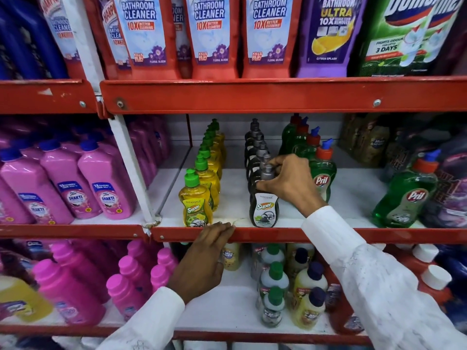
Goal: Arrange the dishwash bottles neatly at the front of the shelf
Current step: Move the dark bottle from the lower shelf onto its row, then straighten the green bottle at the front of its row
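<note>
Left hand (206, 251) rests flat on the shelf lip (278, 234); right fingers (267, 184) pinch the upright dark bottle (263, 209) just behind that lip.

**Hands at the dishwash shelf**

The right hand (290, 181) grips the shoulder of the front black dishwash bottle (264, 207), fingers curled around its grey cap, at the shelf's front edge. A row of black bottles runs back behind it. Just left stands a row of yellow bottles (195, 200) with green caps. The left hand (204, 258) rests flat on the red shelf lip (278, 234). Green Pril bottles (322, 170) stand to the right, pink bottles (106, 183) in the neighbouring bay.
</note>
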`<state>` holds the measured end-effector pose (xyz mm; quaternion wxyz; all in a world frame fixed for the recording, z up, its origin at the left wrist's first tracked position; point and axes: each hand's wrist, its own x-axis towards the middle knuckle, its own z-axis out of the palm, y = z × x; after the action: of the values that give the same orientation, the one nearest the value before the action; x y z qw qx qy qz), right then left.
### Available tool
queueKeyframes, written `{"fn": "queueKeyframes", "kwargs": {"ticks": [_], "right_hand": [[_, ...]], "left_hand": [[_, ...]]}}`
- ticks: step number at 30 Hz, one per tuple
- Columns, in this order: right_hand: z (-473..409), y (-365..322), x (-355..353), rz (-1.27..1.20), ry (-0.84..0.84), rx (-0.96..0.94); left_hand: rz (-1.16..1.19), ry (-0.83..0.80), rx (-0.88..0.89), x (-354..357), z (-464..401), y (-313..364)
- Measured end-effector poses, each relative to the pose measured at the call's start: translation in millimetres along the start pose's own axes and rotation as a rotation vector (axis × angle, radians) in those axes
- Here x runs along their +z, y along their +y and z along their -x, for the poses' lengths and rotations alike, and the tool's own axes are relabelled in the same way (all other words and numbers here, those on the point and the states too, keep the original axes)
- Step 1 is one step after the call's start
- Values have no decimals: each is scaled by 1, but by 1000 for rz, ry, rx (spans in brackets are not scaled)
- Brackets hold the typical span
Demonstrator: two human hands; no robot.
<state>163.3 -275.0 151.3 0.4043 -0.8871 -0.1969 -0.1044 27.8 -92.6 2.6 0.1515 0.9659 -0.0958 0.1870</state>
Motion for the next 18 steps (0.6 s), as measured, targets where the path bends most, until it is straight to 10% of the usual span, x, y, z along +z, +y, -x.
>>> {"fn": "queueKeyframes", "kwargs": {"ticks": [9, 18], "right_hand": [[32, 24, -10, -63, 25, -38], [94, 145, -16, -39, 640, 50]], "left_hand": [[-165, 16, 14, 20, -8, 46], [-1, 14, 205, 57, -49, 87]]}}
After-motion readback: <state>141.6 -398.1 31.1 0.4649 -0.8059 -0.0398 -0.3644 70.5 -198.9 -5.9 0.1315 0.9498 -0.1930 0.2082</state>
